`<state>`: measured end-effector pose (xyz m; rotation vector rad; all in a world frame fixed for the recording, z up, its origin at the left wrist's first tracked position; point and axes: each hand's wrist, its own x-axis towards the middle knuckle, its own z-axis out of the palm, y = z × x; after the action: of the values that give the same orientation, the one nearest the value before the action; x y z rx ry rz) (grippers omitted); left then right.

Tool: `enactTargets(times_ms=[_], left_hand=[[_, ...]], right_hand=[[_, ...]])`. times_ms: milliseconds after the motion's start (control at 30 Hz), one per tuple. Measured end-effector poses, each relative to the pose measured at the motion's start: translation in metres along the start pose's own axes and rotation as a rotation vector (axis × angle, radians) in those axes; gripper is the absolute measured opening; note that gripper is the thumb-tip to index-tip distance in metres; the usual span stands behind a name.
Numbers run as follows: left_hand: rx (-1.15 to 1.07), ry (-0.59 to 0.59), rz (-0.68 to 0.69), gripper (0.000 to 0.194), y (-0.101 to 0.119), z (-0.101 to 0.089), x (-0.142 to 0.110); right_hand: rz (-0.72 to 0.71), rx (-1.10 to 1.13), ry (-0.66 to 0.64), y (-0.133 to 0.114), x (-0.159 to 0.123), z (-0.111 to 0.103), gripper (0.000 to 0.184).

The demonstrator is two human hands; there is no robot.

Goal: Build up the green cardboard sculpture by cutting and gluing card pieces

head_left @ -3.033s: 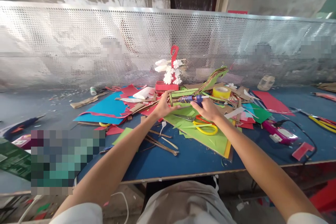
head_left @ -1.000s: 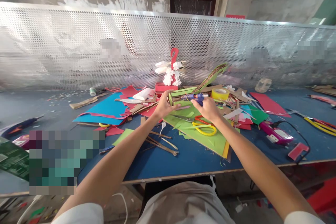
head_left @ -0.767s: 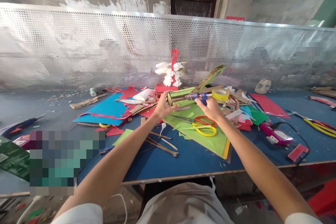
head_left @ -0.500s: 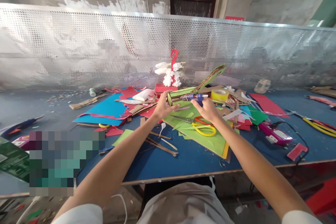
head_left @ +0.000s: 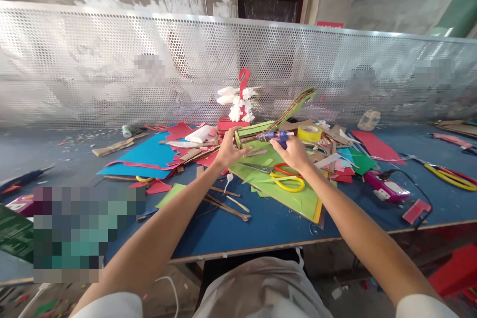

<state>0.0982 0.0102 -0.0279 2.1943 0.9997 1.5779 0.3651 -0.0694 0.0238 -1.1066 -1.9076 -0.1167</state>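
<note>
Two things are gripped beyond the desk's (head_left: 261, 231) near edge. The left hand (head_left: 228, 153) holds a green-sided cardboard form (head_left: 255, 129), seemingly steadying it for the right hand's (head_left: 295, 155) glue gun (head_left: 267, 136).

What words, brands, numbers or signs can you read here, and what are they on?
None can be read.
Red sign beyond the mesh screen: partly hidden, too small.
Green panel, left edge: marks blurred.
Purple box, right: marks too small.
Glue gun: marks too small.
</note>
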Motion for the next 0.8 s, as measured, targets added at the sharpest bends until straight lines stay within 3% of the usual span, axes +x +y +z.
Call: enactTargets(times_ms=[300, 567, 800], left_hand=[[0.004, 0.044, -0.016, 0.078, 0.008, -0.005, 0.000], [0.004, 0.026, -0.029, 0.081, 0.005, -0.003, 0.001], [0.006, 0.049, -0.041, 0.079, 0.006, -0.005, -0.001]], right_hand=[[0.095, -0.045, 0.042, 0.022, 0.000, -0.014, 0.047], [0.058, -0.008, 0.003, 0.003, 0.001, -0.004, 0.043], [0.144, -0.046, 0.069, 0.031, 0.000, -0.021, 0.049]])
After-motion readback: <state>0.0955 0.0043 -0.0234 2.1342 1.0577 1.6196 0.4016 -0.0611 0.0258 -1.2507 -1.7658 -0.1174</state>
